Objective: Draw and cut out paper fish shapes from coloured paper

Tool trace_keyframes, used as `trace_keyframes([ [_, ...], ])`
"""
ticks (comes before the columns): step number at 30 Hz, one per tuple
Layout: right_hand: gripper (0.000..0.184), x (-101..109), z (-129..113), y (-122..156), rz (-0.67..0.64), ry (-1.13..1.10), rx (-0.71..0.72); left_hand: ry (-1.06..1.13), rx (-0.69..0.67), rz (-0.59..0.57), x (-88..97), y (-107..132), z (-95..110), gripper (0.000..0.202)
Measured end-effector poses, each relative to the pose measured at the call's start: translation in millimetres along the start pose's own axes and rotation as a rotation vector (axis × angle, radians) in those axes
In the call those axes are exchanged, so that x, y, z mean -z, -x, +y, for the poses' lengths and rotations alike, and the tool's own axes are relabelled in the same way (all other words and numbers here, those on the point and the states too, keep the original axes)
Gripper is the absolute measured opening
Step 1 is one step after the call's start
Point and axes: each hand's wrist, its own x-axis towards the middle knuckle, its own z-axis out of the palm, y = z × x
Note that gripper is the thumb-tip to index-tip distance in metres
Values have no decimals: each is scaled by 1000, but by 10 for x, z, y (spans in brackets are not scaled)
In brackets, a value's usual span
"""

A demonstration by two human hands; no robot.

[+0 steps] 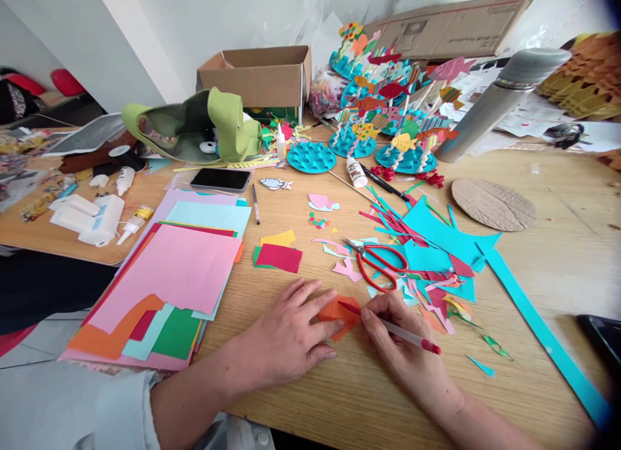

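A wooden table [557, 256] carries all the material. Far side: a cardboard box [257, 78] and teal dimpled discs [310, 156] bearing paper fish on sticks. A steel vacuum flask [499, 104] lies slanted at far right. Near left: a stack of craft paper [165, 275], pink sheet on top, orange, green and red showing beneath. Right of centre: a heap of teal and red paper offcuts [431, 269], with a long teal paper strip [538, 327] running toward the near right corner. A corrugated cardboard oval [493, 204] lies on the bare wood beyond the strip. Red-handled scissors [381, 266] rest on the left part of the heap. A black smartphone [220, 180] lies face up beyond the stack.

Between the stack and the heap, near the table edge, sits a small orange paper piece [339, 314]. The left hand [286, 327] lies flat, fingers spread, fingertips against it. The right hand [407, 346] grips a red-tipped pen [400, 332] in a narrow pinch, tip on the orange paper.
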Motion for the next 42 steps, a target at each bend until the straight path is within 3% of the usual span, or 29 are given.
trace_keyframes([
  [42,22,5,-27,-5,-4,34,27,-12,-7,15,-13,3,-2,37],
])
